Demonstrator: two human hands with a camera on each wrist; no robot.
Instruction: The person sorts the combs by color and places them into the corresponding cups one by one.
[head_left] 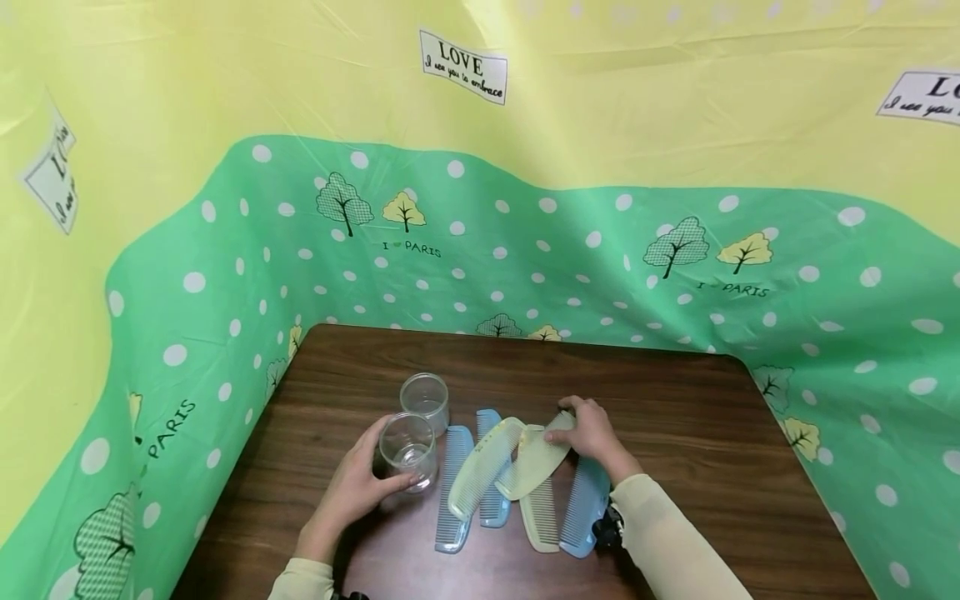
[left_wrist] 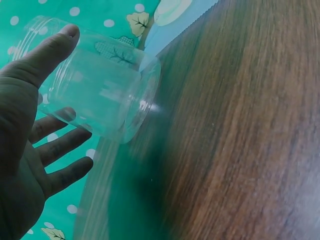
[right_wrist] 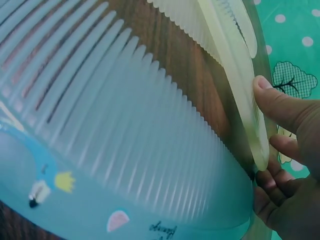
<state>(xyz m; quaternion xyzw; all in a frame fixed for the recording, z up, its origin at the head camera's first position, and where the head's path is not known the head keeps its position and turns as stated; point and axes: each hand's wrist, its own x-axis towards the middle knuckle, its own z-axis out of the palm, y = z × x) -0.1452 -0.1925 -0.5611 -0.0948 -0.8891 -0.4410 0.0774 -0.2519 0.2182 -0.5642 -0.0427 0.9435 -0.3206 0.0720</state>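
My left hand [head_left: 348, 487] holds a clear cup [head_left: 408, 454], thumb on the near side and fingers on its left. The left wrist view shows the thumb laid along the cup [left_wrist: 95, 80] and several fingers spread apart. A second clear cup [head_left: 425, 393] stands just behind it. My right hand [head_left: 591, 433] pinches one end of a pale yellow comb [head_left: 534, 468], which lies over other combs. Seen from the right wrist, that comb [right_wrist: 240, 75] sits between thumb and fingers, beside a large blue comb [right_wrist: 125, 145] with printed figures.
Around the held comb lie another yellow comb [head_left: 483, 467] slanted across blue ones, a yellow comb [head_left: 542, 521] beneath, and blue combs [head_left: 453, 492] to the left and right. All rest on a dark wooden table [head_left: 675, 400]. A green and yellow patterned cloth [head_left: 525, 250] hangs around the table.
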